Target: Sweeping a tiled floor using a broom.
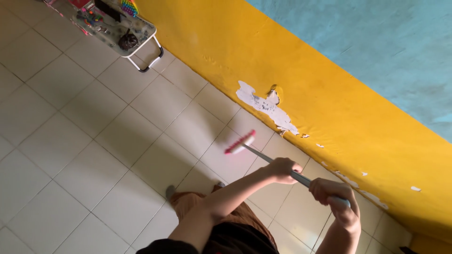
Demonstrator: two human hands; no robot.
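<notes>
A: Entry. Broom [241, 142], pink head, grey metal handle. Head sits on the tiled floor [94, 155], close to the floor's edge where it meets the yellow wall [339, 108], just below a patch of peeled paint [266, 107].

B: Hands?

A: Left hand [283, 170] wrapped around the handle partway down, fingers curled shut on it. Right hand [335, 194] clenched around the upper end of the handle. Both grips full, not pinches.

B: Step in hand?

A: Judged as mid-sweep along the wall-side tiles; head slightly blurred. Next stroke would call for keeping the bristles flat on the tile and drawing them along or away from the wall line.

B: Surroundings?

A: The person's feet and brown clothing show below the arms. Small folding surface [136, 37] with white legs near the far corner of the floor, cluttered with colourful small items; well apart from the broom.
</notes>
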